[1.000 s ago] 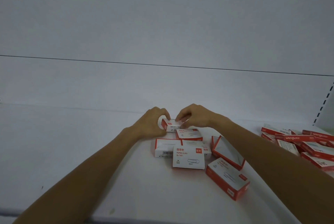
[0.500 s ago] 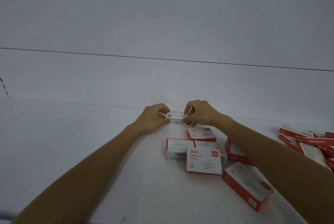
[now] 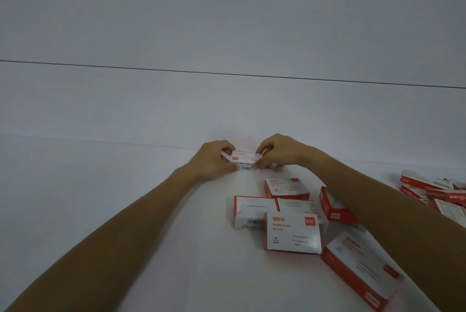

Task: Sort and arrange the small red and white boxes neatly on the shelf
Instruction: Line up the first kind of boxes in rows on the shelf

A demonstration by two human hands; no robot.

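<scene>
Both hands hold one small red and white box [image 3: 245,161] near the back of the white shelf [image 3: 106,185], its barcode side facing me. My left hand [image 3: 214,160] pinches its left end and my right hand [image 3: 276,151] pinches its right end. In front of it lies a loose cluster of the same boxes: one flat box [image 3: 286,188], a box with a barcode [image 3: 252,211], a box marked "PAPER CLIPS" [image 3: 293,234], a tilted box [image 3: 332,205] partly behind my right forearm, and a large near box [image 3: 363,269].
A jumbled pile of more red and white boxes [image 3: 433,193] sits at the right edge. The shelf's white back panel [image 3: 227,105] rises just behind my hands. Bare shelf surface stretches to the left.
Both hands lifted the held box from the cluster and carried it toward the back wall, turning its barcode side to me. The view shifted left, so the loose boxes appear further right.
</scene>
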